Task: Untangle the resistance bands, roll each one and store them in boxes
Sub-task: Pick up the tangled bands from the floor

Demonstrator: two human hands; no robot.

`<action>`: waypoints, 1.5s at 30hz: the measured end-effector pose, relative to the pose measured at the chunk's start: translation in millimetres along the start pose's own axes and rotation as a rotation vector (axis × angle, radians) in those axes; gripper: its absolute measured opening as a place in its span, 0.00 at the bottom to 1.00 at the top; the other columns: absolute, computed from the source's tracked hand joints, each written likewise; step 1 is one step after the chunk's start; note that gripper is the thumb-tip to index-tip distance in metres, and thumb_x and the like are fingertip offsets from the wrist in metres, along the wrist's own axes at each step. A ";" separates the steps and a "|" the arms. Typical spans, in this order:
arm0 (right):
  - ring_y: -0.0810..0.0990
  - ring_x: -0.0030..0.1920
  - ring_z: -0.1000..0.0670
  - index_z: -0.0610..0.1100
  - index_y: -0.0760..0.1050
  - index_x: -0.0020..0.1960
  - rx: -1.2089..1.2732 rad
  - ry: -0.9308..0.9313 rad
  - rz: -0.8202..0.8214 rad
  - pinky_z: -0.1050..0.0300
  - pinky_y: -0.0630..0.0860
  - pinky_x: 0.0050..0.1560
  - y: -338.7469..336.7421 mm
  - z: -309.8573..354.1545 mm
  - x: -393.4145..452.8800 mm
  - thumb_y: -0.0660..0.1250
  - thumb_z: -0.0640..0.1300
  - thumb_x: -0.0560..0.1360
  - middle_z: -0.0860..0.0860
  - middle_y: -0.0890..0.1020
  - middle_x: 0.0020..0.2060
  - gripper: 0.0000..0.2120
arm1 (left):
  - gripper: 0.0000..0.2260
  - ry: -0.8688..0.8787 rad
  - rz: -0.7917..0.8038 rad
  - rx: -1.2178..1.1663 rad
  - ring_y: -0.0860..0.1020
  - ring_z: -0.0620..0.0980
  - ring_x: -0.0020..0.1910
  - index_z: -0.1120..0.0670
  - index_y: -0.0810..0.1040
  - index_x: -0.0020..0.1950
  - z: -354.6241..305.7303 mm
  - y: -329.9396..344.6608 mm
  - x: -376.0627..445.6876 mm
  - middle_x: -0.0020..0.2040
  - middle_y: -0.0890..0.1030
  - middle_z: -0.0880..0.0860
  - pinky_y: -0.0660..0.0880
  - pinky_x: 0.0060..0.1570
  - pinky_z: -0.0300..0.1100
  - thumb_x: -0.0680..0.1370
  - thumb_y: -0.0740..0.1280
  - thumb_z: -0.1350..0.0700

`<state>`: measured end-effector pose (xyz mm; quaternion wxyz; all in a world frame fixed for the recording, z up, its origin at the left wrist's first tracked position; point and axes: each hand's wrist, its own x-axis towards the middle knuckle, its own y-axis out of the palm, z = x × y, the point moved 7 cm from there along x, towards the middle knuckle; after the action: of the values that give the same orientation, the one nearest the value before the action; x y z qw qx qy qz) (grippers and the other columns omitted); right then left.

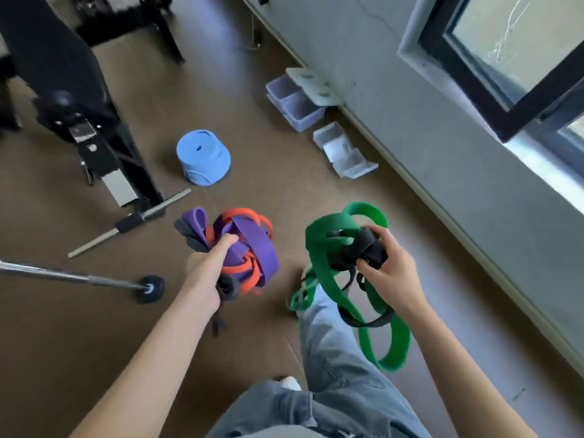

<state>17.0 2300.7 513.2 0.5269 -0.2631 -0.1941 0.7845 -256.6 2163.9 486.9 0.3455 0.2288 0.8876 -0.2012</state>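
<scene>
My left hand [208, 263] grips a tangled ball of bands above the floor: a wide purple band [252, 248], an orange band [243, 213] wound through it, and dark grey straps poking out at its left. My right hand [388, 270] holds a separate bunch: a green band [328, 273] hanging in long loops over my leg, with a black band [369, 248] knotted into it under my fingers. Clear plastic boxes [294, 101] stand open by the wall at the back, and smaller clear boxes [344, 153] lie nearer.
A blue rolled band or foam piece [203, 158] sits on the brown floor. A black exercise bench frame [94, 121] fills the left back. A metal bar [132, 221] and a barbell end [151, 287] lie at left. Wall and window run along the right.
</scene>
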 end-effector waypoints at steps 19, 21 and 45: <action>0.76 0.41 0.49 0.51 0.71 0.61 -0.024 0.025 -0.027 0.58 0.72 0.41 42.1 156.7 498.5 0.68 0.36 0.66 0.55 0.77 0.40 0.25 | 0.11 -0.025 -0.061 -0.093 0.81 0.55 0.41 0.53 0.78 0.46 -317.9 158.9 281.6 0.43 0.81 0.52 0.77 0.38 0.45 0.67 0.73 0.52; 0.77 0.40 0.49 0.52 0.72 0.60 -0.021 0.093 -0.073 0.55 0.75 0.41 47.5 156.9 539.7 0.67 0.35 0.66 0.57 0.77 0.38 0.25 | 0.10 -0.034 -0.032 -0.043 0.80 0.56 0.40 0.54 0.78 0.45 -359.9 183.4 324.0 0.43 0.81 0.54 0.77 0.41 0.46 0.67 0.72 0.52; 0.73 0.39 0.51 0.51 0.69 0.64 0.077 0.406 -0.235 0.61 0.66 0.30 136.9 231.9 932.5 0.69 0.41 0.67 0.53 0.75 0.43 0.26 | 0.10 0.271 0.283 0.579 0.75 0.42 0.35 0.55 0.77 0.52 -747.8 468.3 632.5 0.44 0.79 0.51 0.68 0.28 0.35 0.72 0.70 0.57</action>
<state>-511.2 3109.8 421.7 0.6525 -0.3709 -0.0835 0.6555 -806.4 3099.6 456.2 0.1698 0.4628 0.7910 -0.3623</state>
